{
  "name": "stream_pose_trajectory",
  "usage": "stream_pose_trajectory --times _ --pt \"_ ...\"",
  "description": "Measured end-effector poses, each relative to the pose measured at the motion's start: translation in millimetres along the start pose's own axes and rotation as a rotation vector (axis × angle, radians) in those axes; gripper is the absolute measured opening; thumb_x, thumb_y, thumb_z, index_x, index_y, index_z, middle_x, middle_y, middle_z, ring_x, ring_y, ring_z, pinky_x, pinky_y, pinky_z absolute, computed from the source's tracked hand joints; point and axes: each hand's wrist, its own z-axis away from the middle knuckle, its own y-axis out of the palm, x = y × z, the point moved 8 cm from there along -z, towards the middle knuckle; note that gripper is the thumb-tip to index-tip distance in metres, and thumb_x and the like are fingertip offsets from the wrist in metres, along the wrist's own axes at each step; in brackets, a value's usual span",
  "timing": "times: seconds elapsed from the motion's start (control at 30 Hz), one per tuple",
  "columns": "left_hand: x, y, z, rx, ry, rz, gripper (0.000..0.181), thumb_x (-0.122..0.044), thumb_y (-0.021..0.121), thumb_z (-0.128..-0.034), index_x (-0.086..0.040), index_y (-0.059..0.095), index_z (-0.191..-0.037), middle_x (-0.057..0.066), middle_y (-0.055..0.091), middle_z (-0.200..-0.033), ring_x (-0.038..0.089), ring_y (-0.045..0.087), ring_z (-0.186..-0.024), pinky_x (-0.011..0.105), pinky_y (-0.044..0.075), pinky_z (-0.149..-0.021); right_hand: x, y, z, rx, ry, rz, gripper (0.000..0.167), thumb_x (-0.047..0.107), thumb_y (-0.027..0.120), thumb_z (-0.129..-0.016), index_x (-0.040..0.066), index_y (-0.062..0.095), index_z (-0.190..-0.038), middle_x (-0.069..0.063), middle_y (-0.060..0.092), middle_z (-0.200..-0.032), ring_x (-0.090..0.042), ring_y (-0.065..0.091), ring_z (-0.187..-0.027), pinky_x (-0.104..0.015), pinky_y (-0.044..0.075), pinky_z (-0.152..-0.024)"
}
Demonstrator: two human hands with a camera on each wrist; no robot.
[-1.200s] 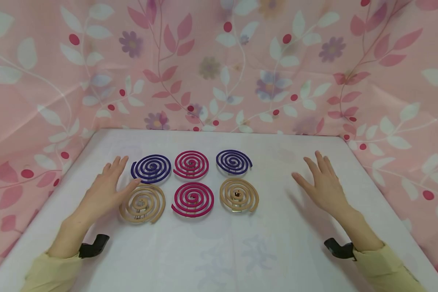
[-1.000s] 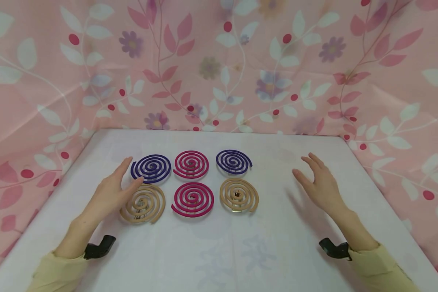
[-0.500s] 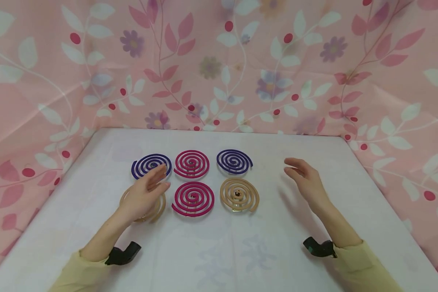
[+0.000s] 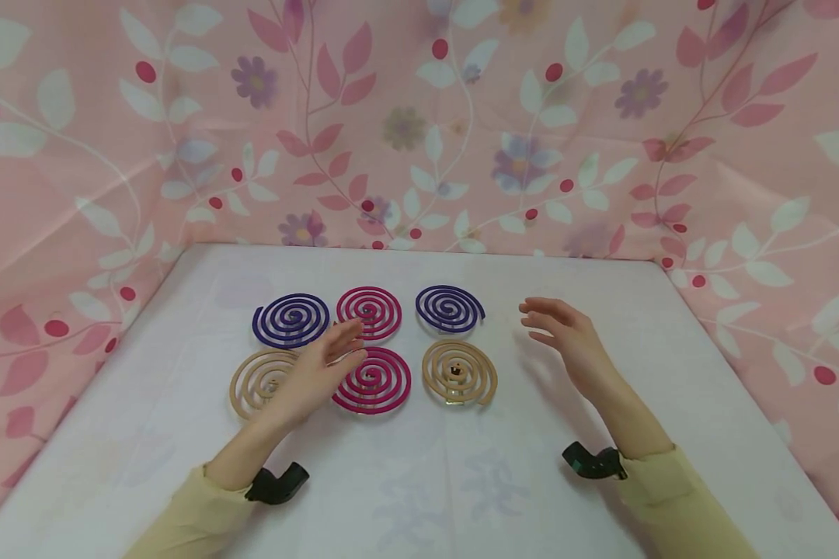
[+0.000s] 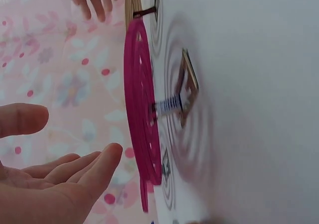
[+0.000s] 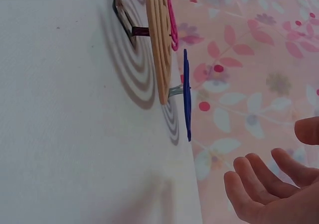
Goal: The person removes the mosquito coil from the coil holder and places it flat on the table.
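Observation:
Several mosquito coils stand on small metal stands in two rows. At the back are a blue coil (image 4: pixel 294 317), a pink coil (image 4: pixel 367 310) and another blue coil (image 4: pixel 449 309). In front are a tan coil (image 4: pixel 241 380), a pink coil (image 4: pixel 372 376) and a second tan coil (image 4: pixel 436 371). My left hand (image 4: pixel 311 380) hovers over the front row's left side, partly covering the left tan and pink coils. Its fingers are relaxed, apart from the pink coil (image 5: pixel 137 104) in the left wrist view. My right hand (image 4: pixel 573 345) hangs right of the coils, fingers loosely bent, holding nothing.
A white cloth (image 4: pixel 405 497) with faint printed shapes covers the table. Pink floral curtains (image 4: pixel 405 132) close off the back and both sides. A black wrist-worn piece (image 4: pixel 277 484) sits below each hand.
My left hand has moved right, from beside the left coils to over the front pink coil's edge. My right hand has drifted left towards the coils, its fingers more bent. The coils have not moved.

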Motion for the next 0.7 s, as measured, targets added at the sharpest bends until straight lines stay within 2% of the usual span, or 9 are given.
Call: stream_pose_trajectory --times 0.2,0.4,0.6,0.7 --pt "-7.3 20.0 -10.4 0.032 0.007 0.064 0.053 -0.009 0.055 -0.1009 0.007 0.037 -0.148 0.028 0.043 -0.151 0.042 0.045 -0.137 0.047 0.041 -0.111 4 10 -4.9 0.027 0.024 -0.055 0.044 0.029 0.055 -0.103 0.003 0.051 -0.139 -0.019 0.054 -0.141 -0.022 0.060 -0.121 -0.026 0.052 -0.100" --pt "-5.6 36.3 -17.8 0.051 -0.045 0.079 0.053 -0.011 0.055 -0.1012 0.004 0.037 -0.149 0.024 0.042 -0.153 0.037 0.046 -0.139 0.047 0.039 -0.112 2 16 -5.6 0.055 0.046 -0.068 0.045 0.027 0.053 -0.104 0.001 0.048 -0.141 -0.021 0.051 -0.144 -0.027 0.058 -0.126 -0.030 0.050 -0.104" --pt "-6.7 59.8 -26.0 0.098 -0.089 0.113 0.054 -0.012 0.054 -0.1015 0.002 0.036 -0.151 0.022 0.040 -0.155 0.035 0.044 -0.141 0.047 0.038 -0.114 -5 15 -5.9 0.078 0.064 -0.042 0.045 0.028 0.051 -0.105 0.001 0.048 -0.141 -0.020 0.053 -0.142 -0.023 0.061 -0.122 -0.031 0.050 -0.103" --pt "-6.4 68.2 -26.2 0.117 -0.120 0.084 0.054 -0.014 0.053 -0.1023 0.001 0.036 -0.152 0.020 0.041 -0.155 0.033 0.043 -0.142 0.048 0.037 -0.114 -12 18 -6.0 0.110 0.083 -0.049 0.047 0.028 0.053 -0.104 0.000 0.047 -0.141 -0.020 0.054 -0.142 -0.021 0.062 -0.120 -0.031 0.051 -0.103"
